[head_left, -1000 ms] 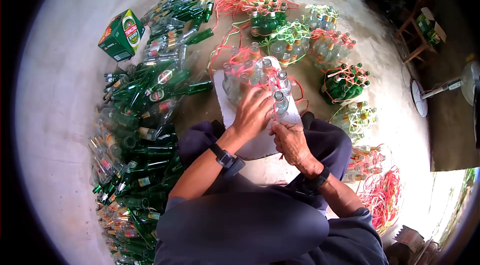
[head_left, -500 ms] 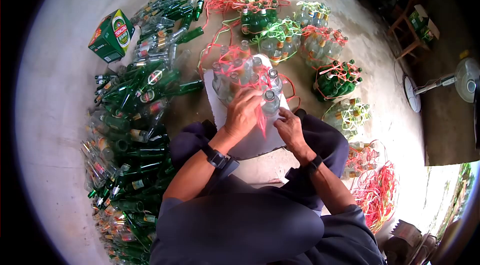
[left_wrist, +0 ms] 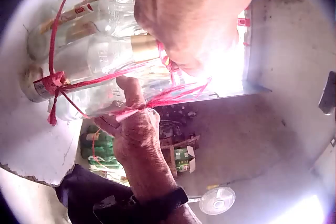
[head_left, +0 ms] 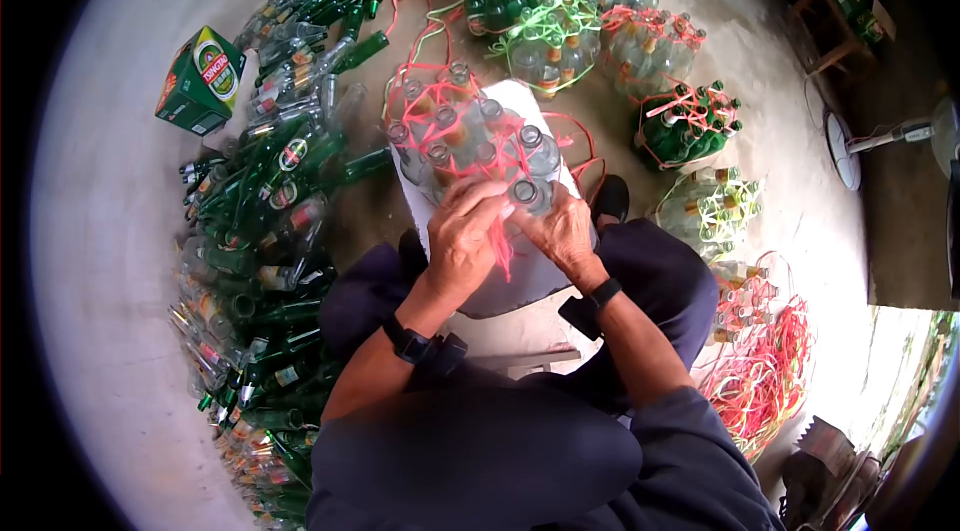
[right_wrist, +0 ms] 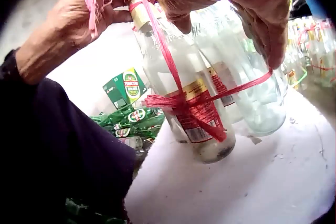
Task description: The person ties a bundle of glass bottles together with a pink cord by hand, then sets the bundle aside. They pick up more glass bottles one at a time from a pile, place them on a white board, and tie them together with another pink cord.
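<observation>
Head, right hand: the right hand (head_left: 562, 229) now sits against the near right corner of the bottle bundle (head_left: 485, 151); a second ago it gripped twine below the bundle's nearest bottle (head_left: 530, 196), then stood just off that bottle.
Head, left hand: the left hand (head_left: 465, 236) stays at the bundle's near edge, fingers drawn narrow on the pink twine (head_left: 503, 249), whose loose tails hang on the bundle's near side.
Head, tying: this looks like a switch from pulling the twine to steadying the bundle or setting the cord; the loose tails suggest the fastening is unfinished.
Left wrist, right hand: the thumb lies straight along the bundle's side; the other fingers are partly hidden behind the bundle and twine.
Left wrist, left hand: its back covers the bundle's neck end, so its fingertips cannot be made out.
Right wrist, left hand: fingers hold twine at a bundle bottle's neck.
Right wrist, right hand: fingers spread wide over the bundle, one fingertip at its twine band.
Right wrist, bundle: it stands on the white board (right_wrist: 252, 182), beneath both hands' fingers.
</observation>
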`<action>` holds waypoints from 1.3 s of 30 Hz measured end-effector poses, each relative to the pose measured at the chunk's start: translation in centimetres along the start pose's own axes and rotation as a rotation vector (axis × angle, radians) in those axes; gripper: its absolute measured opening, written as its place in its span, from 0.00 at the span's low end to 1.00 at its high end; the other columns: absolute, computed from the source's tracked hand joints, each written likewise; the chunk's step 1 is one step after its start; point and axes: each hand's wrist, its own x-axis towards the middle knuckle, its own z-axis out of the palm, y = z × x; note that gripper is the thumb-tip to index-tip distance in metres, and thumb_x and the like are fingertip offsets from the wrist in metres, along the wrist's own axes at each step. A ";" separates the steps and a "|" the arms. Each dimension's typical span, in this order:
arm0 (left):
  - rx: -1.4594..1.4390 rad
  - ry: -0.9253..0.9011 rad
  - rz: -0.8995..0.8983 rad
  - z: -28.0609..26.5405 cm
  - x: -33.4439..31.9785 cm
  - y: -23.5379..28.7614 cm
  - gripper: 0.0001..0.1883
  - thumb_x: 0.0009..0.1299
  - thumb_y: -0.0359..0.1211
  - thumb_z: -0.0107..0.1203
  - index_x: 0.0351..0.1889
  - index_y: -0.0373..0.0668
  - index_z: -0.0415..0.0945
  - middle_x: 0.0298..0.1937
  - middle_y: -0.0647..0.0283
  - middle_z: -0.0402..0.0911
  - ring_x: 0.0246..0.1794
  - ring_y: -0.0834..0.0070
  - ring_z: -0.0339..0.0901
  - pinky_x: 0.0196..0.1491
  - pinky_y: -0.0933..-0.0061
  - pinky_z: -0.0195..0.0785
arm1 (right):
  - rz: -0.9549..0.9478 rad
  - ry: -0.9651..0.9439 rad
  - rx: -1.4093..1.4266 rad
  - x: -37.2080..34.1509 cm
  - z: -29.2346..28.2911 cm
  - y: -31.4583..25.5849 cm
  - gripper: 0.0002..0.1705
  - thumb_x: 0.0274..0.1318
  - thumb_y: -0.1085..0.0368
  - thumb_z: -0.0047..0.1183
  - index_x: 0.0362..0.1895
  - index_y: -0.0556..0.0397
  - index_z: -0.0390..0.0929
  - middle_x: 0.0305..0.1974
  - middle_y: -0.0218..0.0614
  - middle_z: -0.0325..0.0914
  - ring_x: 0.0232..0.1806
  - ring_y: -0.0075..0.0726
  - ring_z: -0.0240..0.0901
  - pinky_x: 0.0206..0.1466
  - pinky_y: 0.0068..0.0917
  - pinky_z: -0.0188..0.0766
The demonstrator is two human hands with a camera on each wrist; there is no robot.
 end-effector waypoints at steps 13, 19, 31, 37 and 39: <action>0.003 -0.017 -0.054 -0.4 -0.7 -0.3 0.09 0.56 0.18 0.62 0.36 0.33 0.80 0.45 0.55 0.84 0.48 0.55 0.80 0.51 0.60 0.75 | 0.062 -0.466 -0.089 3.0 -5.4 -0.6 0.17 0.48 0.61 0.62 0.36 0.63 0.82 0.30 0.52 0.83 0.33 0.36 0.83 0.40 0.35 0.77; -0.006 -0.004 -0.046 -0.5 -0.9 0.1 0.11 0.54 0.18 0.63 0.36 0.33 0.81 0.47 0.58 0.83 0.51 0.55 0.78 0.53 0.59 0.73 | -0.012 -0.270 -0.027 4.7 -7.1 -1.8 0.28 0.50 0.64 0.58 0.57 0.63 0.78 0.31 0.48 0.81 0.35 0.31 0.78 0.42 0.30 0.73; -0.025 0.003 -0.068 -0.4 -1.1 0.1 0.08 0.56 0.20 0.62 0.33 0.33 0.78 0.47 0.55 0.80 0.53 0.49 0.76 0.53 0.56 0.71 | 0.010 -0.395 -0.192 8.4 -2.1 -1.3 0.38 0.45 0.52 0.66 0.56 0.65 0.74 0.48 0.63 0.80 0.52 0.61 0.78 0.54 0.45 0.74; -0.012 0.010 -0.089 -0.2 -1.2 0.1 0.11 0.53 0.20 0.66 0.34 0.34 0.80 0.48 0.57 0.82 0.53 0.52 0.76 0.54 0.57 0.73 | -0.136 -0.274 -0.171 8.1 -1.0 0.6 0.32 0.45 0.50 0.68 0.46 0.64 0.78 0.39 0.60 0.82 0.45 0.61 0.81 0.47 0.45 0.77; -0.015 0.021 -0.090 0.0 -1.4 0.0 0.10 0.54 0.21 0.66 0.34 0.34 0.79 0.50 0.56 0.80 0.54 0.50 0.75 0.55 0.56 0.71 | -0.138 -0.253 -0.157 7.9 -1.0 0.9 0.31 0.44 0.50 0.68 0.43 0.64 0.78 0.37 0.60 0.82 0.42 0.62 0.81 0.45 0.45 0.77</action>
